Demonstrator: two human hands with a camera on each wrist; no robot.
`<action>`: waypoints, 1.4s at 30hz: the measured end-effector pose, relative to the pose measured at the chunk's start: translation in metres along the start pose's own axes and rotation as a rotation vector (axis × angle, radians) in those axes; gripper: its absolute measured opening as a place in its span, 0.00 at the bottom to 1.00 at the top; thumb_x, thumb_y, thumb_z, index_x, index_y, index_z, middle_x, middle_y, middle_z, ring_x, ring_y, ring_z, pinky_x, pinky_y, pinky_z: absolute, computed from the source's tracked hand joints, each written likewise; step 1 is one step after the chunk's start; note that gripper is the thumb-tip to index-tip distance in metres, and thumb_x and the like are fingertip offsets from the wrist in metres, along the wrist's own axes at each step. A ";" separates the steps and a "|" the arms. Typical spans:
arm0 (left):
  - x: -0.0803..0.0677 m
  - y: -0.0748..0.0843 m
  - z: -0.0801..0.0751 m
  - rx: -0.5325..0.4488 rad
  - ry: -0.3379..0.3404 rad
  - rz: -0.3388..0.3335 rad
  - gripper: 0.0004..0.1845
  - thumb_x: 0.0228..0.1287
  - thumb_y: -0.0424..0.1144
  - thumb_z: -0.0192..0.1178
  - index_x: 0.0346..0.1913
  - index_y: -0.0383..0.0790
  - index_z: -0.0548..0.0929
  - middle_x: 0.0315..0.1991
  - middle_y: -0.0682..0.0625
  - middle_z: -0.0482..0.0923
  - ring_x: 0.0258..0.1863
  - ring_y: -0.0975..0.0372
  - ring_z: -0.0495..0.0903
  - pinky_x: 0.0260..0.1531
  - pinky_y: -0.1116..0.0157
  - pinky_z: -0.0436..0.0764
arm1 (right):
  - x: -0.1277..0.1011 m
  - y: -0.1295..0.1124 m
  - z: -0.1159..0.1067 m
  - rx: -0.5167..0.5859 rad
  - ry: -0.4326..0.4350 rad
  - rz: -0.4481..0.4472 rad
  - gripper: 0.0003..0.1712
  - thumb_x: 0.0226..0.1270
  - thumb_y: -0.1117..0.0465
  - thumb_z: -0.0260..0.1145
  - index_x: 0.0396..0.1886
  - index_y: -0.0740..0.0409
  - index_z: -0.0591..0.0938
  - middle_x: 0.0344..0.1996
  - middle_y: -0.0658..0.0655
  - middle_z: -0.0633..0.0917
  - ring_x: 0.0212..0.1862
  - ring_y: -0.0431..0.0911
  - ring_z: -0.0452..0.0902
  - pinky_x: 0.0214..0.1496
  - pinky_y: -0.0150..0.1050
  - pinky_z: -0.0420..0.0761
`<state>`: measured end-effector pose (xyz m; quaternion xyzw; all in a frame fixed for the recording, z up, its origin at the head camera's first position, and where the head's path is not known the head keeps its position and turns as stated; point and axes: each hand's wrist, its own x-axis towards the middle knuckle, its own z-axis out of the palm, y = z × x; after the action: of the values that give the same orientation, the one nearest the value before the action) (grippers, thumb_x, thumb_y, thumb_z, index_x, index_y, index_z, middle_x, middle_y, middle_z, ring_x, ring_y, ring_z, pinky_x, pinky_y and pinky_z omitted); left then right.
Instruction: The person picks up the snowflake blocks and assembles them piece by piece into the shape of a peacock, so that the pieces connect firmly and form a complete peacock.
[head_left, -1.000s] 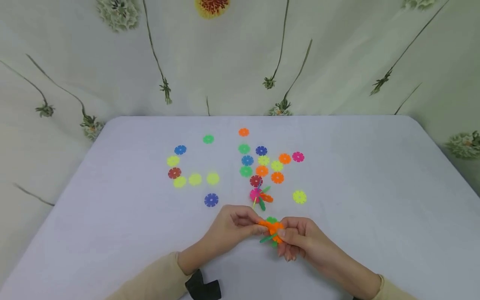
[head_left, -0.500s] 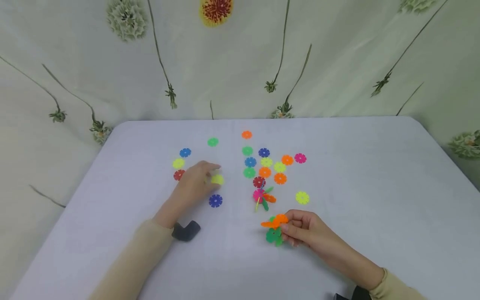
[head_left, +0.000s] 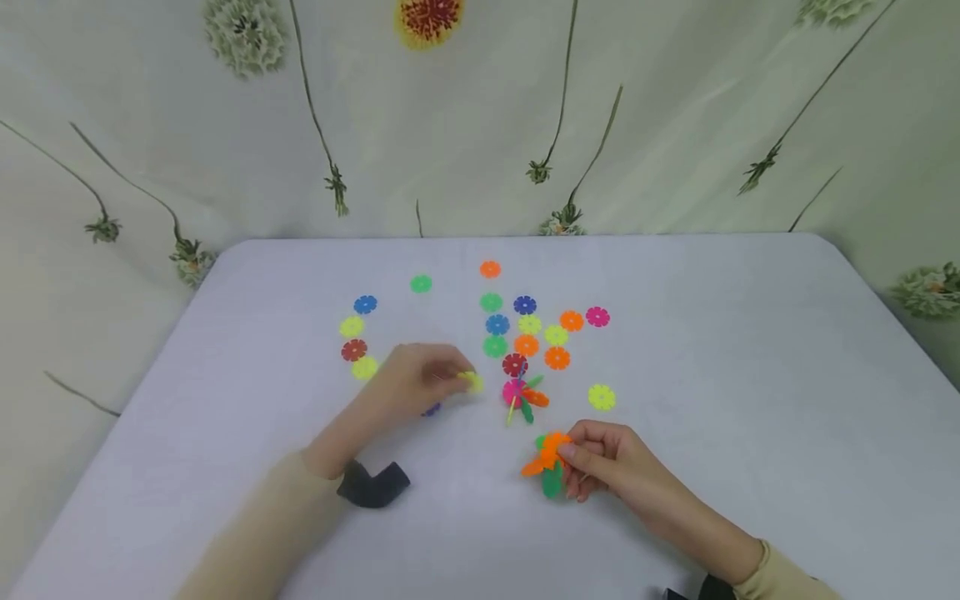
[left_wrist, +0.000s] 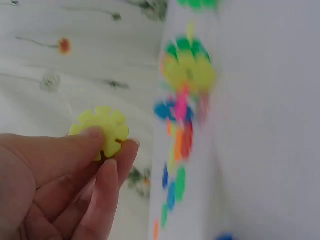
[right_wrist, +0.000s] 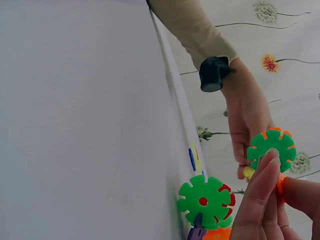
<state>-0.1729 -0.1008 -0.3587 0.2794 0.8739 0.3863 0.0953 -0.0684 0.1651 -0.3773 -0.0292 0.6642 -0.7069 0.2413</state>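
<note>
My left hand (head_left: 453,380) hovers over the white table (head_left: 750,375) and pinches a yellow snowflake disc (head_left: 472,382) between thumb and fingers. The left wrist view shows that yellow disc (left_wrist: 102,127) held at the fingertips (left_wrist: 112,165). My right hand (head_left: 576,462) grips a small cluster of joined orange and green discs (head_left: 547,462) just above the table, near the front. In the right wrist view, a green disc of the cluster (right_wrist: 272,149) stands behind my fingertips (right_wrist: 265,175). A second joined cluster in pink, orange and green (head_left: 525,392) lies between the hands and the loose discs.
Several loose discs lie on the table: a group in mixed colours (head_left: 528,329) behind the pink cluster, a yellow one (head_left: 602,397) to the right, yellow, red and blue ones (head_left: 354,348) at the left. A flower-print cloth (head_left: 480,125) hangs behind.
My left hand let go of the orange and green cluster, reached left to the yellow discs, took one and moved back right with it. The right hand kept the cluster.
</note>
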 end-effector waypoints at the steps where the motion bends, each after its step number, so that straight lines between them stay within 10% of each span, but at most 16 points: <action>1: -0.002 0.008 0.005 -0.071 -0.026 0.051 0.07 0.58 0.32 0.65 0.41 0.41 0.84 0.34 0.55 0.81 0.36 0.63 0.80 0.37 0.67 0.80 | 0.000 -0.001 0.000 0.001 -0.005 -0.001 0.10 0.67 0.59 0.61 0.33 0.64 0.77 0.22 0.57 0.80 0.26 0.45 0.76 0.32 0.36 0.80; 7: -0.012 0.035 0.032 -0.385 -0.115 0.139 0.08 0.55 0.29 0.67 0.39 0.33 0.84 0.33 0.51 0.83 0.34 0.65 0.82 0.37 0.67 0.81 | -0.001 -0.002 0.000 0.039 -0.058 -0.031 0.09 0.69 0.60 0.59 0.30 0.62 0.75 0.22 0.56 0.80 0.23 0.43 0.75 0.28 0.33 0.79; 24: -0.016 0.035 0.054 -0.529 -0.087 0.108 0.07 0.54 0.28 0.67 0.36 0.31 0.83 0.31 0.49 0.83 0.33 0.61 0.84 0.36 0.64 0.81 | -0.004 0.000 0.006 0.214 -0.068 -0.004 0.09 0.69 0.61 0.57 0.29 0.58 0.73 0.22 0.52 0.81 0.24 0.39 0.76 0.30 0.28 0.78; 42: -0.026 0.031 0.066 -0.462 -0.024 0.302 0.04 0.53 0.27 0.66 0.34 0.32 0.84 0.30 0.46 0.84 0.32 0.65 0.83 0.32 0.65 0.82 | -0.006 0.011 0.013 0.202 -0.091 -0.029 0.06 0.70 0.63 0.56 0.31 0.59 0.74 0.21 0.50 0.80 0.25 0.40 0.77 0.31 0.28 0.77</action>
<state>-0.1132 -0.0579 -0.3828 0.3820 0.7097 0.5819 0.1084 -0.0556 0.1556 -0.3846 -0.0463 0.5772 -0.7718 0.2628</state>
